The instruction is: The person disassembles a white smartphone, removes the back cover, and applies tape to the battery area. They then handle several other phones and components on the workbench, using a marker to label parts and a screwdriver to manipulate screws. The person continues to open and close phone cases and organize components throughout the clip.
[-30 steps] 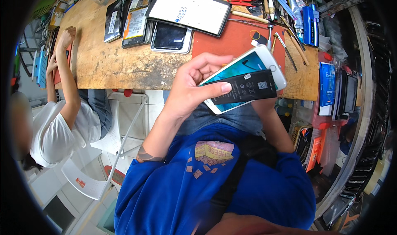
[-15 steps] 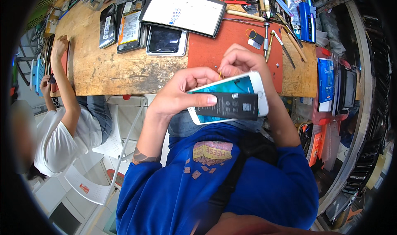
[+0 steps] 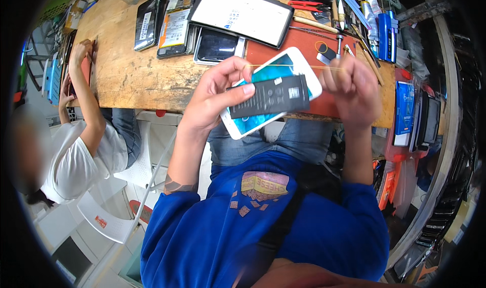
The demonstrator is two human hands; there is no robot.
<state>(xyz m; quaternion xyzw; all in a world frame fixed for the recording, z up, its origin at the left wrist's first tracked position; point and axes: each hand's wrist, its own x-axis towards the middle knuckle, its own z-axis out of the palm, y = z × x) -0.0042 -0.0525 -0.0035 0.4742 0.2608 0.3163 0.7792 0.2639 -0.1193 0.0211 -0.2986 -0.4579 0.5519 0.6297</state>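
Holding a thin yellow band taut across the far side of a white phone, a seated person works at a wooden bench. The phone lies tilted in the left hand, over the bench's near edge, with a black battery laid slantwise on its screen. The left thumb presses the battery down and the fingers curl behind the phone, so that grip is clamped on both. To the right of the phone and apart from it, the right hand is closed, fingertips drawn together on the band; blur hides the exact pinch. The step in hand looks like tensioning the band; the next move seems to call for a firm left thumb, lest the battery slide, and an even pull. Beyond the phone lies a red mat.
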